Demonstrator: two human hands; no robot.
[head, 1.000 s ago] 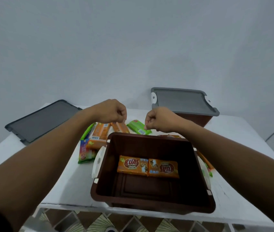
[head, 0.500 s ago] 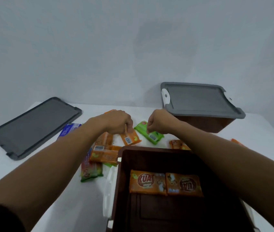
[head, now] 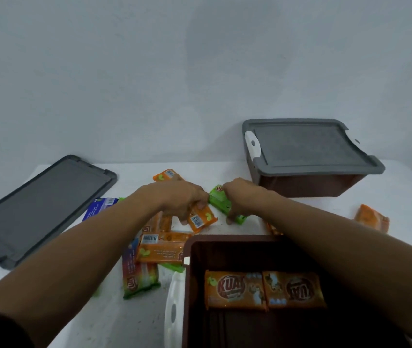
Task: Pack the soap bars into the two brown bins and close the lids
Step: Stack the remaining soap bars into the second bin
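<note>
An open brown bin (head: 194, 280) stands in front of me with two orange soap bars (head: 262, 291) lying side by side on its floor. Behind it lies a loose heap of orange, green and blue soap packets (head: 159, 249). My left hand (head: 182, 199) curls its fingers over an orange soap bar (head: 201, 221) in the heap. My right hand (head: 240, 197) grips a green soap bar (head: 218, 200) lying on the table. A second brown bin (head: 308, 184) stands at the back right with its grey lid (head: 305, 146) on.
A loose grey lid (head: 39, 209) lies flat at the left of the white table (head: 74, 317). One orange packet (head: 372, 218) sits apart at the right, another orange packet (head: 168, 175) behind my left hand. A white latch (head: 173, 312) hangs on the near bin's left side.
Both hands have gone down from above the bin's far rim onto the heap, and now close on an orange and a green soap bar. My view has moved forward over the table.
</note>
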